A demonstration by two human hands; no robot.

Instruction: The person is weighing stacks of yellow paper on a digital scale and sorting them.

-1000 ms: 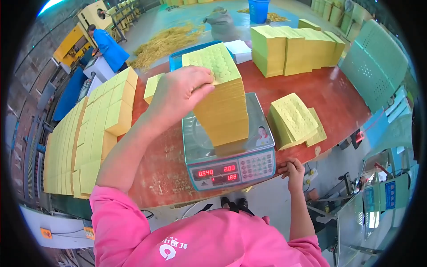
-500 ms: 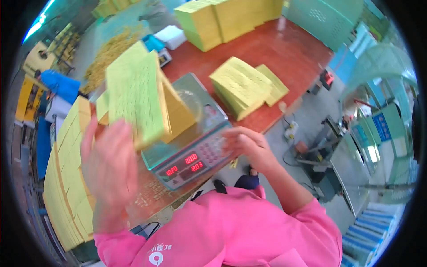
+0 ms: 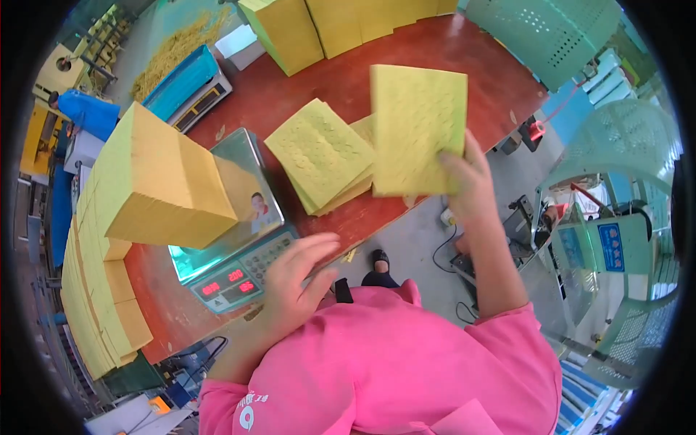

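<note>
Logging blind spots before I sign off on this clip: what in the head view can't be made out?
- Scale platform: mostly covered by the tall yellow stack.
- Right hand: its fingers lie behind the yellow sheet bundle it grips.
- Left hand: whether it touches the scale's keypad is unclear.
- Loose pile: its right part sits behind the held bundle.
- Far stacks: cut off by the top rim.

A red-lit digital readout panel (image 3: 228,282) sits at lower left on the front of the grey weighing scale, a small portrait sticker (image 3: 259,206) lies on its steel platform, and a blue rectangular sign (image 3: 611,247) hangs at right.
</note>
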